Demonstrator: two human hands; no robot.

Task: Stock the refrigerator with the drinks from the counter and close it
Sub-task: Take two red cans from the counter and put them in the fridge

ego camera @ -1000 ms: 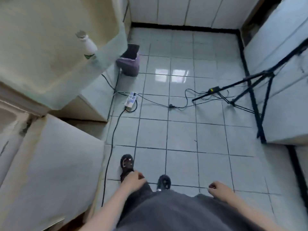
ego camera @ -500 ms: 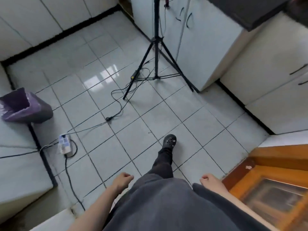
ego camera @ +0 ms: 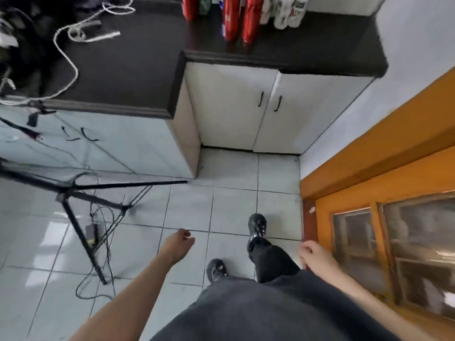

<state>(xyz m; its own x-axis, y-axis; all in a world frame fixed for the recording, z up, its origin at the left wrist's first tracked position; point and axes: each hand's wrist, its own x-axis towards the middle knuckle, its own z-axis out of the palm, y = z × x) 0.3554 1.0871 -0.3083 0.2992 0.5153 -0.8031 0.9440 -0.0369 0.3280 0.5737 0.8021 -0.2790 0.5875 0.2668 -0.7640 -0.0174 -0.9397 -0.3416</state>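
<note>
While the left hand (ego camera: pixel 178 244) and right hand (ego camera: pixel 316 257) hang slack and empty, drinks (ego camera: pixel 248 18) line the black counter (ego camera: pixel 320 52).

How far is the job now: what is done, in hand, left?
Done: nothing visible. In hand: nothing; the left hand and right hand are empty. Left: tall red drink containers and white labelled bottles stand on the black counter; the refrigerator is out of view.
</note>
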